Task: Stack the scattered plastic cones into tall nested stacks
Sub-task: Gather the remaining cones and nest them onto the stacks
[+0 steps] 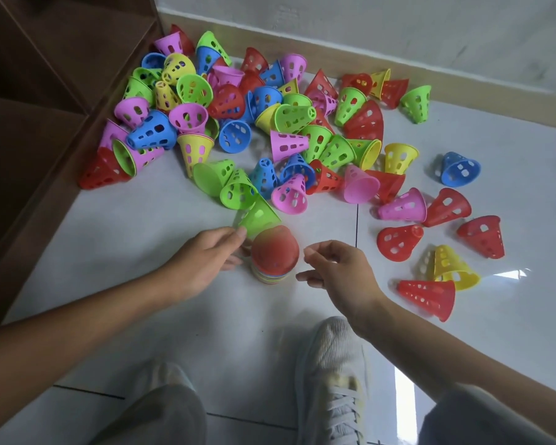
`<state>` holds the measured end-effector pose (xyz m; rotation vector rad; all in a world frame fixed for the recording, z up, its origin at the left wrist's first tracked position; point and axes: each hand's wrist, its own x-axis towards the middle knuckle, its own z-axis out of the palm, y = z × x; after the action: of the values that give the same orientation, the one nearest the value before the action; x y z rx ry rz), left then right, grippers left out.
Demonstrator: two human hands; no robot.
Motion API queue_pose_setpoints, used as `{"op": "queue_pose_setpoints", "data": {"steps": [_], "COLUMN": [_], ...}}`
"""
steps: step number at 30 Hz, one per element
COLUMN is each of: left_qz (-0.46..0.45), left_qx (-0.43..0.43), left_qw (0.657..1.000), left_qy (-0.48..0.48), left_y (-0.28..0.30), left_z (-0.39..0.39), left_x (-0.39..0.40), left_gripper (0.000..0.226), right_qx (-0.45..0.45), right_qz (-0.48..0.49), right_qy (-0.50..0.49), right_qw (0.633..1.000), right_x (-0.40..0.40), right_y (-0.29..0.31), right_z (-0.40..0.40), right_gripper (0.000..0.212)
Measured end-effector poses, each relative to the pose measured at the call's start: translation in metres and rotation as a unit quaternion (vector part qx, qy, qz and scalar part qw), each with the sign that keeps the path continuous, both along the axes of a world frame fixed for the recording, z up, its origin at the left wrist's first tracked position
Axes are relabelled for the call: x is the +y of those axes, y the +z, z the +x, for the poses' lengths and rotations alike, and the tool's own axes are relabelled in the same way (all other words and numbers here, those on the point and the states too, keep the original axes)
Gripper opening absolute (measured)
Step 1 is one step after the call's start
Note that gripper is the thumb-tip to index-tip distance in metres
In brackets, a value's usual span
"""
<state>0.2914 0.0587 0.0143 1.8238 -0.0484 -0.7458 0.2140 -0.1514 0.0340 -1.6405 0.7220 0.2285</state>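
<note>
A nested stack of cones [272, 276] stands on the floor in front of me, its top cone red [275, 252] and several coloured rims showing at its base. A blurred green cone [259, 216] tilts against the far side of the stack's top. My left hand [203, 261] grips the stack from the left, with the thumb tip at the green cone's rim. My right hand [334, 271] hovers just right of the stack, its fingers loosely curled and holding nothing. Many loose cones [238, 123] in red, green, blue, yellow and pink lie scattered beyond.
A brown wooden shelf unit [45, 123] borders the pile on the left. The wall's skirting [398, 72] runs behind it. More cones [446, 268] lie spread to the right. My two shoes [331, 374] and knees are at the bottom, close to the stack.
</note>
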Motion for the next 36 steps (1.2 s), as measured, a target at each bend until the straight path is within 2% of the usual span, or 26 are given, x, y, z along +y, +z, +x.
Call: {"op": "queue_pose_setpoints", "data": {"steps": [2, 3, 6, 7, 11, 16, 21, 28, 32, 36], "left_qz": [0.038, 0.06, 0.108, 0.12, 0.159, 0.217, 0.242, 0.256, 0.266, 0.242], "left_qx": [-0.05, -0.08, -0.199, -0.246, -0.337, -0.342, -0.376, -0.397, -0.376, -0.347], "left_qw": [0.997, 0.994, 0.97, 0.956, 0.903, 0.848, 0.817, 0.805, 0.804, 0.838], "left_qy": [-0.033, -0.05, -0.089, -0.109, -0.214, -0.341, -0.365, -0.36, -0.376, -0.345], "left_y": [0.001, 0.001, 0.001, 0.004, 0.01, 0.011, 0.006, 0.0, -0.005, -0.006], "left_z": [0.008, 0.012, 0.027, 0.032, 0.049, 0.061, 0.067, 0.066, 0.068, 0.067], "left_x": [0.003, 0.003, 0.001, -0.001, -0.005, -0.014, -0.012, 0.003, 0.012, 0.027], "left_gripper": [0.056, 0.05, 0.01, 0.008, 0.018, 0.025, 0.026, 0.017, 0.011, 0.008], "right_qx": [-0.004, -0.006, -0.013, -0.014, -0.009, -0.013, -0.027, -0.082, -0.139, -0.202], "right_qz": [-0.018, -0.027, -0.062, -0.078, -0.162, -0.215, -0.226, -0.253, -0.299, -0.352], "right_qy": [0.003, 0.006, 0.01, 0.012, 0.043, 0.083, 0.112, 0.183, 0.223, 0.24], "right_qw": [1.0, 1.0, 0.998, 0.997, 0.986, 0.973, 0.967, 0.947, 0.918, 0.882], "right_x": [-0.007, -0.012, -0.029, -0.035, -0.058, -0.073, -0.074, -0.058, -0.044, -0.032], "right_y": [-0.002, -0.003, -0.007, -0.008, -0.014, -0.02, -0.019, -0.014, -0.015, -0.014], "right_z": [-0.001, -0.001, 0.0, 0.001, 0.004, 0.014, 0.032, 0.067, 0.087, 0.109], "right_gripper": [0.012, 0.011, 0.008, 0.008, 0.008, 0.008, 0.01, 0.013, 0.015, 0.023]}}
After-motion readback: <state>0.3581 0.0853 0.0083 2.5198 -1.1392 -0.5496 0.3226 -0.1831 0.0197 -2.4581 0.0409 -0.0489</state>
